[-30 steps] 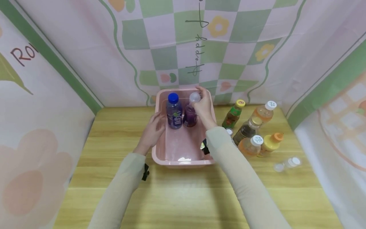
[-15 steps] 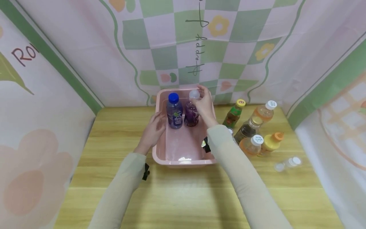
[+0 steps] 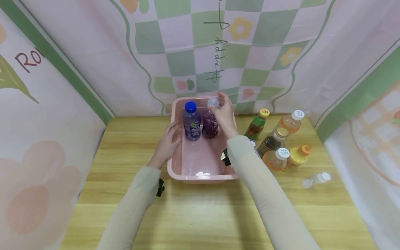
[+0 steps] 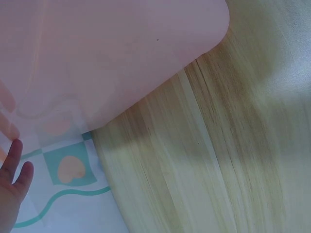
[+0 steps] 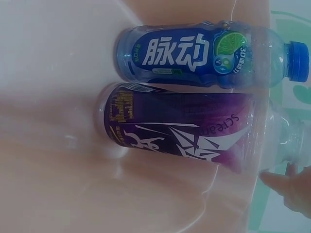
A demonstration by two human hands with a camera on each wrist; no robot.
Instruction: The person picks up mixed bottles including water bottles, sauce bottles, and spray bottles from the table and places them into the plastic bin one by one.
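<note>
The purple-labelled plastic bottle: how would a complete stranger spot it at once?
On the wood-grain table sits a pink rectangular plastic tub. At its far end, just right of a blue-capped plastic bottle, is the purple-labelled plastic bottle, with the person's right hand at its top. Its purple label and pale cap set it apart from that neighbour.

Purple-labelled bottle (image 3: 210,126) inside pink tub (image 3: 203,159)

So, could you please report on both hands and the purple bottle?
Right hand gripping purple bottle by its top, upright in pink bin. Left hand at bin's left rim. Blue-capped bottle close alongside.
</note>
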